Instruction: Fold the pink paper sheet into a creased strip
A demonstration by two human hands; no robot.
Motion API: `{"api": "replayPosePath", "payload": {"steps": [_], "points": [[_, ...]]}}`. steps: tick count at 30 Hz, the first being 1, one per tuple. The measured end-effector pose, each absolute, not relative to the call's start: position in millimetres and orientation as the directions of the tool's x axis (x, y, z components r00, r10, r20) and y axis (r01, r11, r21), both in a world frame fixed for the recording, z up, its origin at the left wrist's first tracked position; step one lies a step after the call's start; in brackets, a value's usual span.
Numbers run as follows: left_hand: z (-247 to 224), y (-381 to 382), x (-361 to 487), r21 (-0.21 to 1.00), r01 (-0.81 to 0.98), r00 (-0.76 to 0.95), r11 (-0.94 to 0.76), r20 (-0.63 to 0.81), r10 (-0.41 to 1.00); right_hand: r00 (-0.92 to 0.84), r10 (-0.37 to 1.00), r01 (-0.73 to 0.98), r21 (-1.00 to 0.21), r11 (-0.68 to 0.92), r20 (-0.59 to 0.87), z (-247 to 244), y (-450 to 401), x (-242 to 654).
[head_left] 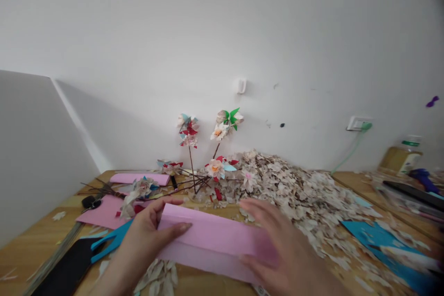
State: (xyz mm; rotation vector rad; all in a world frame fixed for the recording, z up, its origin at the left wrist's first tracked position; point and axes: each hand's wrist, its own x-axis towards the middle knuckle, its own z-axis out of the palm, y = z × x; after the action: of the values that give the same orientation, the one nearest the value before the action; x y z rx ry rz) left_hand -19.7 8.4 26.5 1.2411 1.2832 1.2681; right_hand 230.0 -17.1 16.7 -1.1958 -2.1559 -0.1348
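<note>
Both hands sat at the bottom of the frame, working on a folded strip of pink paper (211, 240) that lay across the wooden table (41, 236) just in front of the camera. At the strip's left end, the left hand (149, 233) had its thumb on top and its fingers curled behind the upper edge, pinching the paper. Over the strip's right end, the right hand (277, 245) was spread flat with the fingers apart, blurred by movement, so whether it pressed the paper or only hovered above it could not be told.

As far as could be judged, the strip already carried one lengthwise crease and was lying doubled over; it had not been cut or shaped beyond that, so most of the work on it seemed still to come.

Just left of the strip a blue paper cut-out (111, 240) poked out beside a black slab (65, 270) in the lower left corner. Further back on the left lay two more pink sheets (104, 210). Behind the strip, at the centre, stood finished paper flowers (217, 166) on thin dark stems, two of them rising against the white wall (222, 32). A big heap of pale paper scraps (294, 189) spread from the centre to the right, partly covering blue paper (378, 238). At the far right edge stood a bottle (400, 155) below a wall socket (357, 123) with a green cable.
</note>
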Motion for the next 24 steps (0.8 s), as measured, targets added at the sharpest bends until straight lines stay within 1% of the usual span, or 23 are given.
{"api": "replayPosePath", "payload": {"steps": [1, 2, 3, 4, 6, 12, 15, 19, 21, 24], "points": [[24, 8, -16, 1.000, 0.025, -0.069, -0.010, 0.011, 0.998, -0.462, 0.620, 0.764, -0.071, 0.641, 0.634, 12, -20, 220], [21, 8, -13, 1.000, -0.008, -0.052, 0.013, -0.013, 0.999, -0.523, 0.517, 0.737, 0.053, 0.674, 0.678, 8, -22, 210], [18, 8, -9, 0.999, -0.046, -0.030, 0.029, -0.030, 0.999, -0.560, 0.457, 0.728, 0.147, 0.670, 0.691, 3, -23, 202], [15, 7, -6, 0.996, -0.086, -0.008, 0.038, -0.038, 0.999, -0.589, 0.398, 0.714, 0.223, 0.664, 0.703, -1, -22, 196], [10, 6, -2, 0.988, -0.149, 0.020, 0.041, -0.039, 0.999, -0.619, 0.369, 0.708, 0.290, 0.643, 0.693, -9, -18, 190], [8, 1, 1, 0.985, -0.170, 0.069, 0.004, 0.008, 0.998, -0.679, 0.410, 0.688, 0.334, 0.644, 0.609, -10, -11, 198], [8, 0, 1, 0.987, -0.162, 0.064, 0.011, 0.000, 0.998, -0.689, 0.443, 0.684, 0.312, 0.660, 0.574, 0, -16, 202], [6, 1, 1, 0.995, -0.102, 0.056, 0.000, 0.006, 0.998, -0.707, 0.490, 0.674, 0.273, 0.687, 0.510, 10, -20, 205], [4, 1, 3, 0.996, -0.092, 0.072, 0.000, 0.007, 0.997, -0.697, 0.496, 0.686, 0.282, 0.671, 0.517, 9, -19, 204], [3, 0, 6, 0.992, -0.128, 0.101, -0.010, 0.023, 0.995, -0.682, 0.467, 0.699, 0.314, 0.643, 0.562, 1, -15, 201]]}}
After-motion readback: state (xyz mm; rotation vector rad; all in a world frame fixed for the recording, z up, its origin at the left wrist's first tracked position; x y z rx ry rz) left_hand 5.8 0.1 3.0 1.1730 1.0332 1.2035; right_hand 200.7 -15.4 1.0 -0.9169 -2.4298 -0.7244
